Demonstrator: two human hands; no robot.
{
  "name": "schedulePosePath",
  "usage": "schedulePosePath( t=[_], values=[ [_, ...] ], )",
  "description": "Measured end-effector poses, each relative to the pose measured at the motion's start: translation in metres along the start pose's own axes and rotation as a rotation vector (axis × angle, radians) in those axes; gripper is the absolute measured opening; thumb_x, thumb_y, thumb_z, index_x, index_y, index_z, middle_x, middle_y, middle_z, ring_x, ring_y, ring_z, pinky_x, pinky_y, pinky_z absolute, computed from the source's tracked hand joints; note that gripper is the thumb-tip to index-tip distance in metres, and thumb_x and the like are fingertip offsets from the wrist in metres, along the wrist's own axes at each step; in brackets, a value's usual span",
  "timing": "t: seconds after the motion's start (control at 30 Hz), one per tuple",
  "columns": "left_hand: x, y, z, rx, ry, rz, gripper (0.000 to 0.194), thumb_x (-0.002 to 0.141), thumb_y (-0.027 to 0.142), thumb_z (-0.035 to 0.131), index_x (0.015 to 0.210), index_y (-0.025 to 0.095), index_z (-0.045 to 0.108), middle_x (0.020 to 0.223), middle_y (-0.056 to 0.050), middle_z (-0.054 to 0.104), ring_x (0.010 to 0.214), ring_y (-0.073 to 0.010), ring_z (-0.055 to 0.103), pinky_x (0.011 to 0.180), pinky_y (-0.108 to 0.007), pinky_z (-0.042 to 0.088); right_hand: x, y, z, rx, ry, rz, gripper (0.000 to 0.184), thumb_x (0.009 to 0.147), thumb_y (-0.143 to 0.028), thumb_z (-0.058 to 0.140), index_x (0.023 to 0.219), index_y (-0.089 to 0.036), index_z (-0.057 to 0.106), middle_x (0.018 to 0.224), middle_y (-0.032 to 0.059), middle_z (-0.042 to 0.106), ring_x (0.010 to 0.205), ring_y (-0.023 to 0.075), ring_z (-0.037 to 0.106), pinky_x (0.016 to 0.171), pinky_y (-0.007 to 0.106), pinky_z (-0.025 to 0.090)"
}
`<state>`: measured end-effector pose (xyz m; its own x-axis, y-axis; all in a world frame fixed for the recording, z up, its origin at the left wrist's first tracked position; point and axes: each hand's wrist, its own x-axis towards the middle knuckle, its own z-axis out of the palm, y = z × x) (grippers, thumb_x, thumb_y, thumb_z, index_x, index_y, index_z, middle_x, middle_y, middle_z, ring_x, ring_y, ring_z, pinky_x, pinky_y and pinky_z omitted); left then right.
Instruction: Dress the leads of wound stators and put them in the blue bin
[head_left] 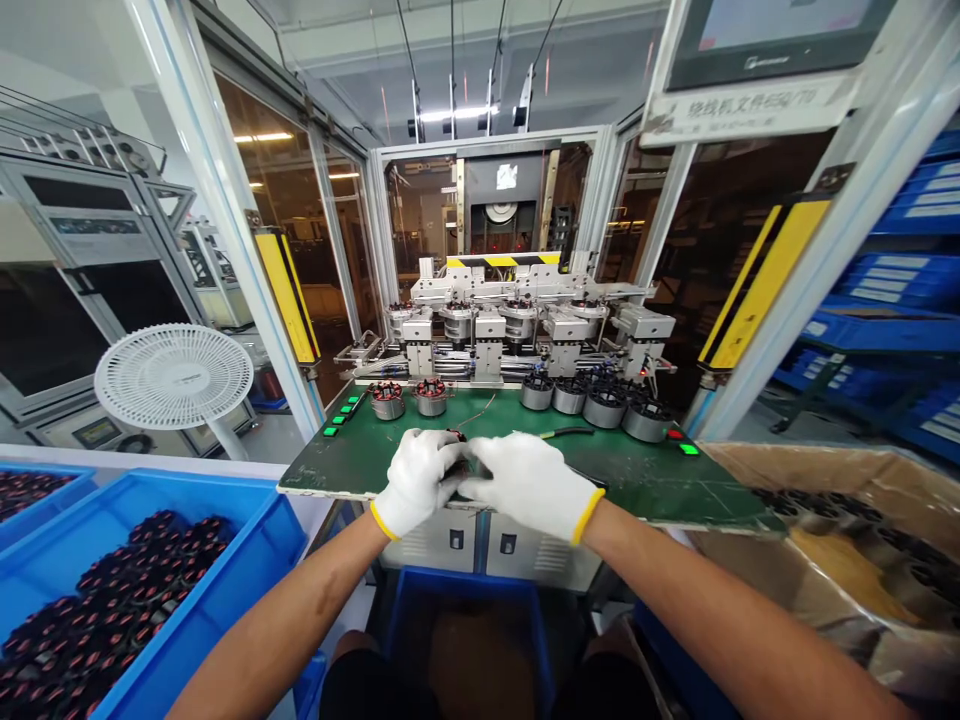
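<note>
Near the front edge of the green worktop [637, 475], both hands in white gloves come together around a motor stator [459, 437]. Only a little of its dark, reddish top shows; the fingers hide the rest. My left hand [420, 475] grips its left side with curled fingers. My right hand [525, 475], slightly blurred, closes on it from the right. Behind the left hand stand two stators with copper windings, one stator [388, 401] left of another stator [431, 398]. Several black-topped stators without visible copper [604, 408] stand at the back right.
A winding machine [491, 330] holding several stators rises behind the worktop. A black-handled tool [568, 432] lies behind my right hand. A blue bin [202, 590] of wound stators is at left, a lined carton [847, 600] at right, and a white fan [176, 375] far left.
</note>
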<state>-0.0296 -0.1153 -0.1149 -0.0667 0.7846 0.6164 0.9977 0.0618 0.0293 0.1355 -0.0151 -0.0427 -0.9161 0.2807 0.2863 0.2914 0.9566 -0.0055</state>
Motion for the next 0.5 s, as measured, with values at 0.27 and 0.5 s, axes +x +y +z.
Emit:
schedulePosePath(
  t=[0.27, 0.5],
  values=[
    [0.004, 0.004, -0.006, 0.041, -0.069, 0.054, 0.029, 0.093, 0.039, 0.044, 0.106, 0.025, 0.066, 0.107, -0.006, 0.067, 0.097, -0.023, 0.058, 0.084, -0.041, 0.037, 0.018, 0.028, 0.009, 0.175, -0.16, -0.005, 0.023, 0.088, -0.027, 0.052, 0.099, -0.025, 0.072, 0.087, 0.0013, 0.072, 0.08, 0.017, 0.064, 0.067, 0.023, 0.043],
    [0.02, -0.006, -0.03, -0.038, -0.255, -0.243, 0.084, 0.055, 0.057, 0.077, 0.13, 0.03, 0.051, 0.116, -0.007, 0.061, 0.107, -0.0321, 0.054, 0.087, -0.041, 0.043, -0.051, -0.025, -0.002, 0.126, 0.238, 0.116, 0.05, 0.098, -0.043, 0.025, 0.133, -0.021, 0.053, 0.125, 0.011, 0.061, 0.098, 0.0254, 0.06, 0.082, 0.036, 0.046]
  ],
)
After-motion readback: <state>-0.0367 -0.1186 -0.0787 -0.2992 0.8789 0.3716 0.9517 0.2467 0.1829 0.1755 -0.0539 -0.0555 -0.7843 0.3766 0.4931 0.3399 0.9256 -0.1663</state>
